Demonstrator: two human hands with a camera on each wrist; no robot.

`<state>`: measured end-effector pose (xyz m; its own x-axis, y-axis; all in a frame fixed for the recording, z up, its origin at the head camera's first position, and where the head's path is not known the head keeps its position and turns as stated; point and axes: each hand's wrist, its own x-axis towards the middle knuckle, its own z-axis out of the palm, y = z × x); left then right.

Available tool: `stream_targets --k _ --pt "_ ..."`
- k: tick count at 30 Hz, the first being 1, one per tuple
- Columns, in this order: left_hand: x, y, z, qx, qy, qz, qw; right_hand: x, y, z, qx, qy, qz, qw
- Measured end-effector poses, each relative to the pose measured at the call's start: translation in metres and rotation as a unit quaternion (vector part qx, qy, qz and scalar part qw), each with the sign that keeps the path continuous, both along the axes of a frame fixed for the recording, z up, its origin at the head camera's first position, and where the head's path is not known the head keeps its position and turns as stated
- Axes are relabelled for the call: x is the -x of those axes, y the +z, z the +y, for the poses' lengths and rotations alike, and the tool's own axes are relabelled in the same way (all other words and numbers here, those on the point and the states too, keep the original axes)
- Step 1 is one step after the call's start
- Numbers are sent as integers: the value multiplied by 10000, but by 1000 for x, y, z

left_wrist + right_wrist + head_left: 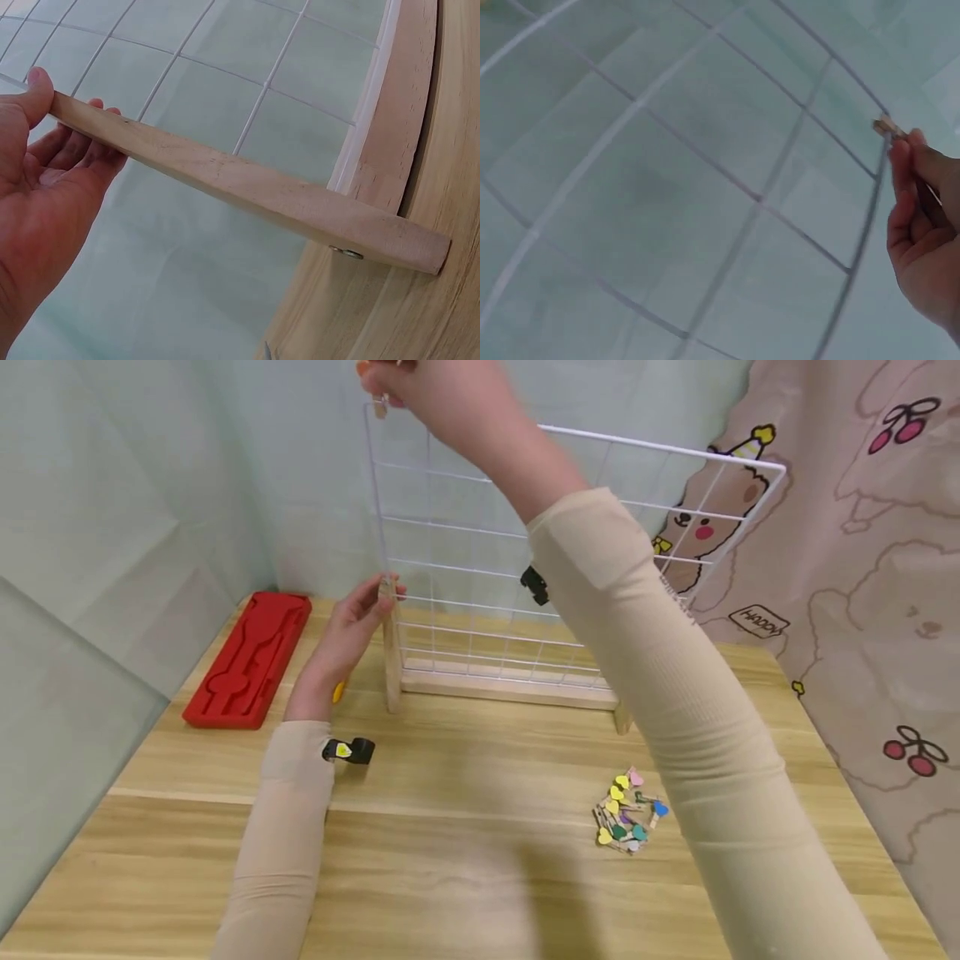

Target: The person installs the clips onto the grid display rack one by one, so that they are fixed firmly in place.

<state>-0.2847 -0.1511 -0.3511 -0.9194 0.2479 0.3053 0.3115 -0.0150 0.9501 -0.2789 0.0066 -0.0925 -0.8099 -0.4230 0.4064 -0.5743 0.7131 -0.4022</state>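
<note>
At the top left corner of a white wire grid [660, 447], my right hand [450, 397] pinches a small wooden clothespin [380, 408]. In the right wrist view the clothespin [885, 126] sits at the grid's corner, its far end hidden by the fingers; a bit of orange shows by them in the head view. Lower down, my left hand [351, 631] grips the upper end of the stand's wooden post [392, 664]. The left wrist view has the thumb over the post [225, 169] and the fingers behind it. The grid stands upright in its wooden base.
Several mini clothespins with coloured hearts [638, 832] lie in a pile on the right side of the wooden table [420, 860]. A red moulded tray [279, 643] lies at the back left. A yellow-orange object [339, 691] shows partly behind my left wrist. Curtains hang behind.
</note>
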Motion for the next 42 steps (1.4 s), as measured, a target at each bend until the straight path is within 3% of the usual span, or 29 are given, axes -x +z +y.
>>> stream_targets --k 6,10,13,18,21,26,30,33,37,42 --pt "-2 -1 -6 242 71 -96 9996 3 -15 9 505 297 712 9957" --pt "-5 -4 -9 203 21 -178 9996 -10 -35 28 867 604 994 9894" --pt "-7 -5 -11 148 -3 -226 9996 -26 -65 49 1082 996 1053 9835" --pt "-9 -2 -15 169 47 -131 9998 -55 -136 90 1067 1500 1177 9758" --pt "-10 -1 -18 195 74 -83 9997 -73 -180 118 833 1507 967 9803" --pt "-9 -1 -21 121 18 -59 9999 -104 -241 169 41 1208 56 9926" --pt "-9 -1 -21 61 -3 -47 10000 -123 -277 213 -651 1248 -684 9877" --pt "-10 -1 -21 43 10 -37 10000 -130 -294 241 -1069 1556 -768 9790" --pt "-10 0 -21 60 26 -53 10000 -136 -305 265 -1387 1876 -494 9712" --pt "-11 0 -19 174 71 -27 9998 -144 -311 272 -1902 1621 -428 9673"
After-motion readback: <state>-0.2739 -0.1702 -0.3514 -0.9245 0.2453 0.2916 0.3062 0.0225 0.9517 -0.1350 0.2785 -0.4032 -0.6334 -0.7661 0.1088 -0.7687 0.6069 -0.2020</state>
